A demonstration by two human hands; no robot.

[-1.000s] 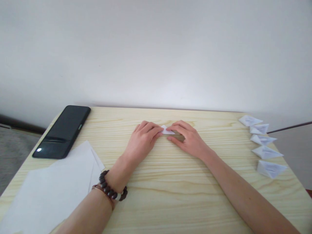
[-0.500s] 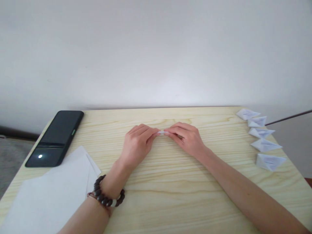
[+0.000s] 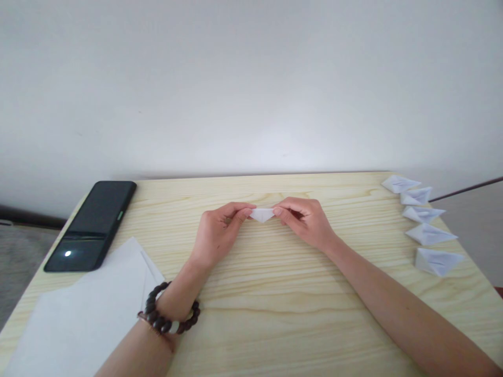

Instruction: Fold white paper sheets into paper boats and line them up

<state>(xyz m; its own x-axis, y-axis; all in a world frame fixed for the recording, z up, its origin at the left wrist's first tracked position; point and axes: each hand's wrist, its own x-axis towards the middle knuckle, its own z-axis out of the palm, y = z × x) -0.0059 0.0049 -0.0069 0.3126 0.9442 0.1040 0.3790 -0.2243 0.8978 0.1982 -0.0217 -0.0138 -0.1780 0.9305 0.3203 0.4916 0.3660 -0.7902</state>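
Observation:
A small piece of folded white paper [image 3: 262, 214] is stretched between my two hands above the middle of the table. Its visible face narrows to a point at the bottom. My left hand [image 3: 222, 230] pinches the left end between thumb and fingers, and a dark beaded bracelet circles that wrist. At the opposite end, my right hand [image 3: 304, 220] grips the paper the same way. The fingertips cover both ends of the fold.
Several folded white paper boats [image 3: 431, 234] stand in a row along the table's right edge. A black phone [image 3: 88, 225] lies at the left. Loose white paper sheets [image 3: 84, 319] overlap near my left forearm. The wooden table [image 3: 251, 314] meets a white wall behind.
The folded paper has tilted from a thin edge-on strip to show its pointed face. Both hands have turned, and their fingertips sit slightly farther apart.

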